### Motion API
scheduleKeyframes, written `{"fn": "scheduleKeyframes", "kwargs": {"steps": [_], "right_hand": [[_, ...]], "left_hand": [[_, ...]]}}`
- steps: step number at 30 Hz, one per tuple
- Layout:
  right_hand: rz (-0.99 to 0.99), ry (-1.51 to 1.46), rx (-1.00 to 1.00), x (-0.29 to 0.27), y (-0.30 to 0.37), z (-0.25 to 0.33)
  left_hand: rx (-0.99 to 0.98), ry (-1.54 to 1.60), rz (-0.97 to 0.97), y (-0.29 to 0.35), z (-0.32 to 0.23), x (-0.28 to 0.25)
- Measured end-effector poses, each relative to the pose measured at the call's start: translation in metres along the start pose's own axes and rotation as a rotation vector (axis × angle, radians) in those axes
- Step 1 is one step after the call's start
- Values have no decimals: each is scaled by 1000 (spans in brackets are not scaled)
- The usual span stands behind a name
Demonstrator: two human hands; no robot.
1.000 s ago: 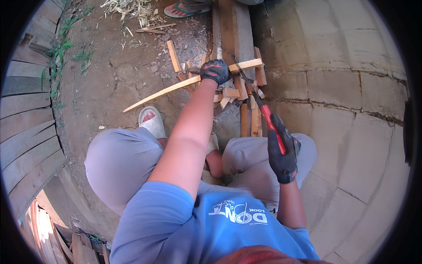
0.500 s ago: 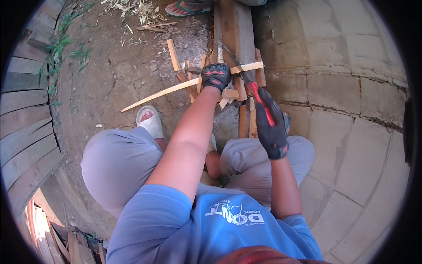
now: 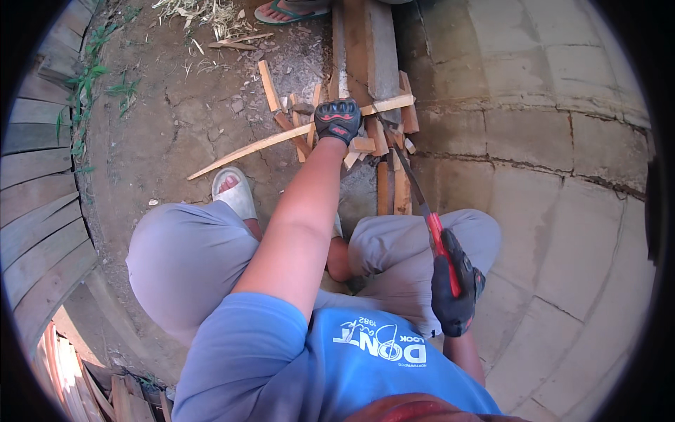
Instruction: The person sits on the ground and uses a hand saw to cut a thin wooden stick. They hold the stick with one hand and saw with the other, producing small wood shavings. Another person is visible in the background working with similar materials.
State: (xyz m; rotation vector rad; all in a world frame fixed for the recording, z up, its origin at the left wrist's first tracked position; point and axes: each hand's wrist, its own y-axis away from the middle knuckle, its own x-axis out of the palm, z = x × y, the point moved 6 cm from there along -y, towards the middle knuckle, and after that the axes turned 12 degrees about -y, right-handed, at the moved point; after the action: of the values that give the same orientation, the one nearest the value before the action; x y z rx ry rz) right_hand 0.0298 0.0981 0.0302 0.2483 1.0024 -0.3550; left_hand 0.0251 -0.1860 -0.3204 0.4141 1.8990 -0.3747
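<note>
My left hand (image 3: 337, 121), in a black glove with red marks, is closed around a long thin strip of wood (image 3: 246, 150). The strip lies crosswise over a wooden beam (image 3: 358, 49), its tapered end reaching left above the ground and its short end sticking out right of the glove. My right hand (image 3: 453, 288), also gloved, grips the red handle of a handsaw (image 3: 415, 181) near my right knee. The saw's dark blade points up and left toward the strip, its far end among the wood pieces just below. Short offcuts (image 3: 362, 145) lie under and beside my left hand.
Another person's sandaled foot (image 3: 292, 12) is beside the beam's far end. Wood shavings (image 3: 221, 21) and splinters lie on the dirt at the upper left. A block wall or paving (image 3: 527, 141) runs along the right; weathered boards (image 3: 39, 169) line the left.
My right hand has drawn the saw back toward my body, down and slightly right. My left hand keeps its hold on the wood strip. The view has shifted slightly.
</note>
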Motion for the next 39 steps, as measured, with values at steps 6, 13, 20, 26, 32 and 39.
{"fn": "scheduleKeyframes", "kwargs": {"steps": [6,13,20,26,32,39], "right_hand": [[51,28,42,28,-30,-2],[-87,-138,-157,112,-148,-37],[-145,-150,-150,102,-121,-47],[-18,29,-33,22,-1,-23],[-22,-64,36,1,13,7],[-86,-88,47,18,-58,-16]], "left_hand": [[-17,-46,-61,8,-1,-8],[-19,29,-31,5,-2,-9],[7,43,94,-4,-3,-11],[-2,28,76,-12,10,-6],[-5,-8,56,-7,5,-12],[43,3,81,-7,0,-16]]}}
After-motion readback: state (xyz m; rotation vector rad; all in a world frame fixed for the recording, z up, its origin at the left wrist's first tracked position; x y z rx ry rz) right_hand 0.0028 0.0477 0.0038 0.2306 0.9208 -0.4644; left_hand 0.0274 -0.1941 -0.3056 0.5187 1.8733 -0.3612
